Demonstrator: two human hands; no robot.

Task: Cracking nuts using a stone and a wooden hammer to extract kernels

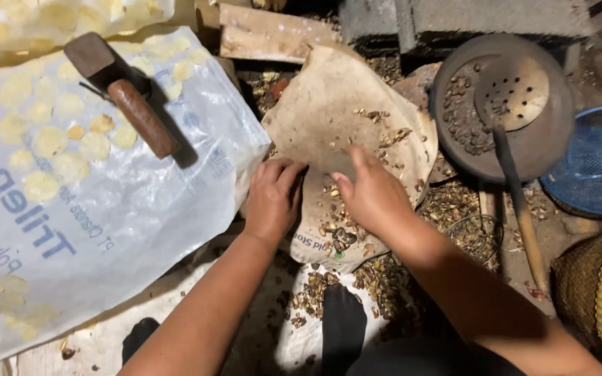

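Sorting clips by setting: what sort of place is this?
Probably a floor-level, home-style nut-processing spot: shell scraps on a worn sack, a dark pan with a perforated ladle, a hammer.
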